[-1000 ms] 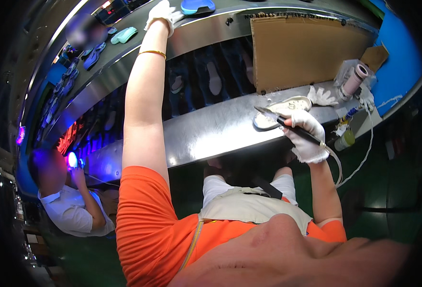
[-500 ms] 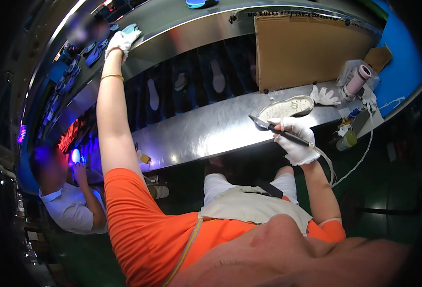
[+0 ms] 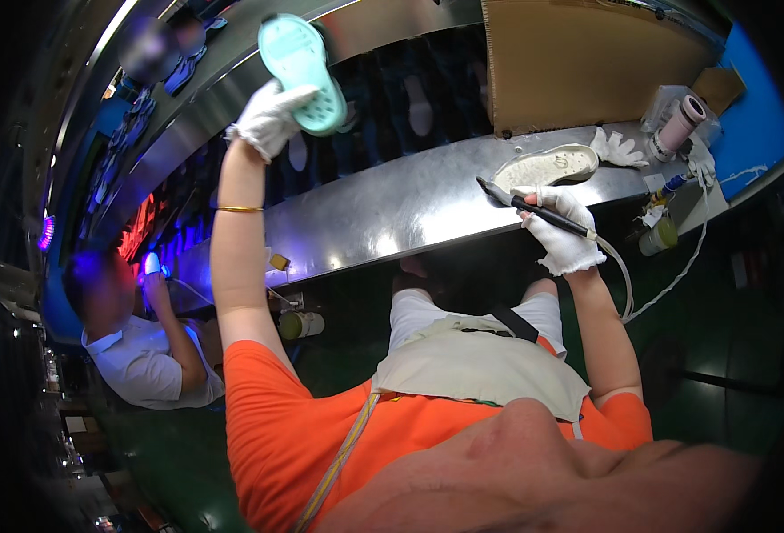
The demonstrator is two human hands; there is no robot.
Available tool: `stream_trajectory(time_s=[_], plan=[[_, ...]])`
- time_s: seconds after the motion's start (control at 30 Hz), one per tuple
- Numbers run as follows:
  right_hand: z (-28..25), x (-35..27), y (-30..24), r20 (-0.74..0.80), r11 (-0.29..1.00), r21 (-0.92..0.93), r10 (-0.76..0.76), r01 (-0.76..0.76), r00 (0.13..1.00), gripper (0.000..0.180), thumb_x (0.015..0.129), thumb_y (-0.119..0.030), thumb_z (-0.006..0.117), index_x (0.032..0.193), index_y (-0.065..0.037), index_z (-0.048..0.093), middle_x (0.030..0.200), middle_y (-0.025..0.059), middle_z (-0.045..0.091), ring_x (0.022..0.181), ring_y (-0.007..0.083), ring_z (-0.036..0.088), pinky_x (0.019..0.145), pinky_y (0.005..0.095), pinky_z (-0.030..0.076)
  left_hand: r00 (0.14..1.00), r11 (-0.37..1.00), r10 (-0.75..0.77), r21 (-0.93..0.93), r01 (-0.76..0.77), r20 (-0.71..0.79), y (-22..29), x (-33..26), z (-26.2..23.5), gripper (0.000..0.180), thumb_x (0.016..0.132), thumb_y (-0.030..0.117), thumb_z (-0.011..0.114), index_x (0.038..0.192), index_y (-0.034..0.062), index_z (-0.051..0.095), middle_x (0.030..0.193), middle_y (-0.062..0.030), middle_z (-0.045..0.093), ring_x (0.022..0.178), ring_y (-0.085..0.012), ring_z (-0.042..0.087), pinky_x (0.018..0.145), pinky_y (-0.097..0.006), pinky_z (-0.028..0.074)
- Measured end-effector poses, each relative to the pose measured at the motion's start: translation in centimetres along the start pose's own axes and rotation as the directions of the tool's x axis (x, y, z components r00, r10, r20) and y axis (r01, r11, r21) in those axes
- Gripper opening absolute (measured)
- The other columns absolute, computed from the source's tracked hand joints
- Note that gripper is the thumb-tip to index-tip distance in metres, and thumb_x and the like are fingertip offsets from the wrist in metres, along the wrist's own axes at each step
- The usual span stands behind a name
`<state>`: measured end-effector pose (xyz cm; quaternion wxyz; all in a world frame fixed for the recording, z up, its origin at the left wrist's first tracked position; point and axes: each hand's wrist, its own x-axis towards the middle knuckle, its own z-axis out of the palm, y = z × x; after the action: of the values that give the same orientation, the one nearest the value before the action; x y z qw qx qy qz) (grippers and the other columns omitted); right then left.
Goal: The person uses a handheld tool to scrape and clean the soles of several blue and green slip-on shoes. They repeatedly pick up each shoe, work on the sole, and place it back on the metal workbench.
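Left hand: white-gloved left hand (image 3: 272, 120), raised at upper left; closed around the lower end of the mint-green sole (image 3: 296, 64), thumb across its face.
Mint-green sole: in the left hand, lifted clear of the metal bench (image 3: 348, 233); holed face showing, wider end uppermost. In view it overlaps the dark space beneath the metal rail (image 3: 219, 82).
Right hand: gloved right hand (image 3: 563, 238), just in front of the bench's near edge; grip firm on the black-handled brush (image 3: 556, 219).
Brush: tip aimed left, at the near side of the cream sole (image 3: 552, 166) — whether it touches cannot be told. A pale tube (image 3: 621, 266) trails from the handle's rear.
Cream sole: flat on the bench, open side up, beyond the right hand; neither hand grasps it.
Right end of bench: spare white glove (image 3: 619, 147) just beside the cream sole; pink cylinder (image 3: 679, 126) farther right; jar (image 3: 657, 238) lower down, near the bench edge.
Behind bench: brown cardboard sheet (image 3: 592, 67), upright.
Upper left: blue soles (image 3: 181, 75) beyond the rail.
Left side: co-worker in a white shirt (image 3: 154, 360), one hand raised — near it, a bright bluish light (image 3: 152, 264).
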<state>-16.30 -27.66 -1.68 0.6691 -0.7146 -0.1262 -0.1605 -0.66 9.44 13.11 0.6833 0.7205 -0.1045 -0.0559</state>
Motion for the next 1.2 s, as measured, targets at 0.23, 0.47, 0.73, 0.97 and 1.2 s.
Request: stream_trajectory(time_s=[0.23, 0.47, 0.73, 0.97, 1.2], plan=[[-1.1, -0.7, -0.7, -0.053, 0.971, 0.142, 0.201, -0.191, 0.978, 0.019, 0.077, 0.0, 0.068, 0.095, -0.001, 0.06, 0.088, 0.0057, 0.064, 0.079, 0.011, 0.062, 0.077, 0.0244, 0.05, 0.92, 0.652, 0.099, -0.723, 0.229, 0.38, -13.0, -2.7, 8.5, 0.042, 0.083, 0.025, 0.055, 0.113, -0.0055, 0.052, 0.098, -0.0212, 0.062, 0.091, -0.032, 0.063, 0.086, -0.045, 0.051], [0.3, -1.0, -1.3, -0.04, 0.852, 0.446, 0.325, -0.274, 0.945, 0.021, 0.077, 0.002, 0.064, 0.097, 0.002, 0.057, 0.086, 0.0091, 0.063, 0.078, 0.0139, 0.062, 0.074, 0.0258, 0.051, 0.914, 0.11, 0.145, -0.924, 0.365, 0.378, -14.5, -9.7, 18.2, 0.085, 0.076, 0.062, 0.056, 0.136, 0.0058, 0.034, 0.134, -0.023, 0.039, 0.123, -0.044, 0.039, 0.105, -0.061, 0.028], [2.6, -1.0, 0.1, 0.021, 0.934, 0.259, 0.249, -0.246, 0.968, 0.02, 0.077, -0.002, 0.065, 0.095, 0.001, 0.058, 0.087, 0.0086, 0.063, 0.077, 0.0127, 0.062, 0.071, 0.0261, 0.052, 0.972, 0.232, -0.11, -0.946, 0.228, 0.207, -16.3, -12.3, 22.0, 0.069, 0.086, 0.067, 0.035, 0.126, 0.0122, 0.047, 0.12, -0.0126, 0.053, 0.109, -0.0333, 0.053, 0.094, -0.058, 0.041], [4.8, -1.6, 0.1, -0.04, 0.983, 0.145, 0.124, -0.117, 0.992, 0.016, 0.078, 0.003, 0.063, 0.093, -0.001, 0.058, 0.087, 0.0068, 0.063, 0.077, 0.0113, 0.063, 0.073, 0.0243, 0.051, 0.967, 0.463, -0.255, -0.879, 0.11, -0.014, -17.2, -12.1, 24.0, 0.062, 0.09, 0.063, 0.03, 0.122, 0.013, 0.049, 0.116, -0.0075, 0.055, 0.107, -0.022, 0.053, 0.096, -0.036, 0.042], [4.8, -2.0, -0.5, 0.031, 0.813, 0.457, 0.391, -0.361, 0.92, 0.018, 0.077, 0.004, 0.062, 0.094, 0.0, 0.057, 0.087, 0.0075, 0.063, 0.079, 0.0124, 0.061, 0.074, 0.0269, 0.051, 0.948, 0.528, -0.311, -0.842, 0.113, -0.067, -16.5, -12.1, 23.2, 0.066, 0.087, 0.066, 0.034, 0.12, 0.0115, 0.05, 0.115, -0.0096, 0.055, 0.103, -0.0234, 0.054, 0.094, -0.036, 0.044]])
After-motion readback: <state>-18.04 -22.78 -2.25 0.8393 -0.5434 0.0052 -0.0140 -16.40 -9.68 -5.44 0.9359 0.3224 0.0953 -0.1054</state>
